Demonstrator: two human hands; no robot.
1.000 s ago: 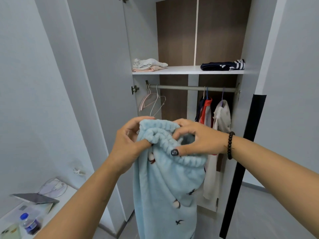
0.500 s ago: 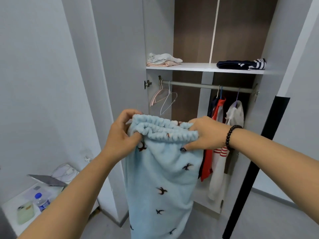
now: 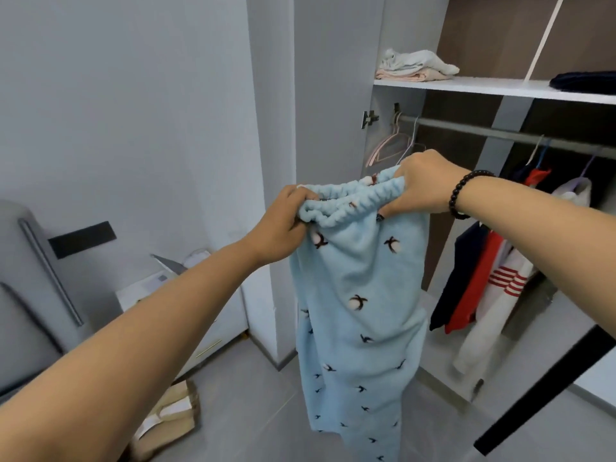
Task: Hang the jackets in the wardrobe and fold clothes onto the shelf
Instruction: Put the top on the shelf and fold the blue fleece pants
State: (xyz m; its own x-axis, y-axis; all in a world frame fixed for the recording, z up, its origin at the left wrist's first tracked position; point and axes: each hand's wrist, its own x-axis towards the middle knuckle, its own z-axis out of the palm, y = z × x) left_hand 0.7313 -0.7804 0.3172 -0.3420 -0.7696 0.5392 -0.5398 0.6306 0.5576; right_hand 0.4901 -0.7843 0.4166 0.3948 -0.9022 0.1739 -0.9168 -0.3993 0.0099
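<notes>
The left hand [image 3: 283, 225] and right hand [image 3: 421, 185] each grasp an end of the ribbed waistband of the light-blue fleece trousers [image 3: 360, 311], which hang lengthwise in front of the open wardrobe. Behind, folded clothes [image 3: 413, 66] lie on the shelf [image 3: 483, 88]; jackets [image 3: 493, 261] hang from the rail [image 3: 473, 130] below.

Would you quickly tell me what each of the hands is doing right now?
Left hand: grips the waistband of the blue fleece pants.
Right hand: grips the same waistband's other side.
</notes>
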